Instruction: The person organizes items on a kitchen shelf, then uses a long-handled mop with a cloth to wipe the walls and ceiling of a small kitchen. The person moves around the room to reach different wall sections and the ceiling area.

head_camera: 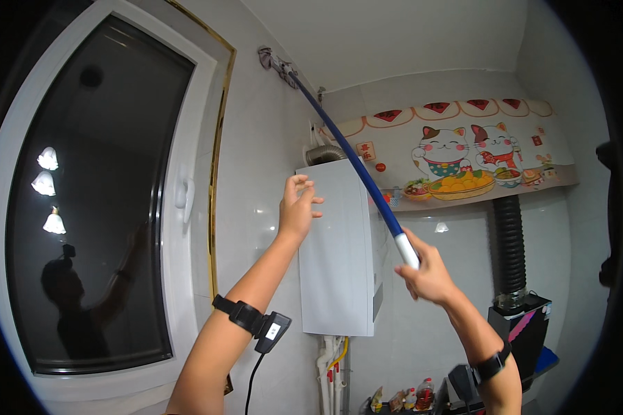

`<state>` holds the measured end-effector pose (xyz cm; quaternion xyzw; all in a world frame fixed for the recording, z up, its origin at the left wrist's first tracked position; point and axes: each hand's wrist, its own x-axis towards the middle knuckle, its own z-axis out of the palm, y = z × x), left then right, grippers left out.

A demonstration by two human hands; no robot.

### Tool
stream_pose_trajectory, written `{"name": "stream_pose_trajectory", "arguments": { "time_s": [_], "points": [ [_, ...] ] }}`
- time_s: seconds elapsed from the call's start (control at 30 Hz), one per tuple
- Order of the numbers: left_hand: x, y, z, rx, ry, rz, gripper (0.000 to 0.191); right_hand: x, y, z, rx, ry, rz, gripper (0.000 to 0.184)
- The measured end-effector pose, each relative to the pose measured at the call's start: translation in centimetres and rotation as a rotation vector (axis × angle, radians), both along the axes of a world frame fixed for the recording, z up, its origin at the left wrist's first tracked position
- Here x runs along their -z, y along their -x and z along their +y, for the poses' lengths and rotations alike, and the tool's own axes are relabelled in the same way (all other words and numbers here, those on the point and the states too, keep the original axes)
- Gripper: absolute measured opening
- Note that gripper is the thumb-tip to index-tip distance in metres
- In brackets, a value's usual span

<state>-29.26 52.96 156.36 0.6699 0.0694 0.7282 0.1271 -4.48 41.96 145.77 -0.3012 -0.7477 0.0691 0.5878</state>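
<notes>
My right hand (427, 270) grips the white end of a long blue pole (350, 153). The pole slants up and to the left, and at its far end a mop head with grey cloth (279, 66) rests against the tiled wall (259, 135) close under the ceiling. My left hand (297, 207) is raised with fingers apart and slightly curled, holding nothing. Behind it stands a white wall-mounted boiler (335, 249) with a silver flexible duct (326, 154) on top. Whether the left fingers touch the boiler I cannot tell.
At the left is a white-framed window (184, 290) with a handle (187, 199) and gold edging. A cat-printed cloth (462, 155) hangs across the far wall, above a black corrugated duct (509, 249) and black range hood (522, 324). Bottles (424, 395) and pipes (324, 373) show below.
</notes>
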Motion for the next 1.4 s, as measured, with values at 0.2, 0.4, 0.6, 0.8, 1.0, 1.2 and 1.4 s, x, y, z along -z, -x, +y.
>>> {"name": "stream_pose_trajectory", "arguments": {
  "time_s": [0.2,0.4,0.6,0.8,1.0,1.2,1.4],
  "points": [
    [0.2,1.9,-1.7,-0.144,-0.02,0.012,0.034,-8.9,1.0,1.4,0.032,-0.118,-0.03,0.069],
    [0.9,3.1,-2.1,-0.249,0.057,-0.022,0.032,-14.8,3.6,2.6,-0.024,-0.171,-0.036,0.059],
    [1.4,3.0,-3.2,-0.273,0.022,0.038,0.03,-20.1,6.4,3.2,-0.072,-0.198,-0.008,0.048],
    [1.6,2.9,-4.5,-0.312,0.041,0.107,0.028,-16.7,4.9,2.0,-0.018,-0.243,-0.04,0.055],
    [0.8,1.9,-3.5,-0.348,0.094,0.115,0.029,-4.6,-0.9,1.4,0.022,-0.217,-0.114,0.074],
    [-2.1,-5.5,-3.7,-0.014,0.131,0.075,0.04,9.9,-6.1,-1.2,0.072,-0.253,-0.177,0.077],
    [-2.7,-9.2,-6.2,0.212,0.151,-0.032,0.038,13.9,-6.1,-0.9,0.099,-0.284,-0.153,0.076]
  ]
}}
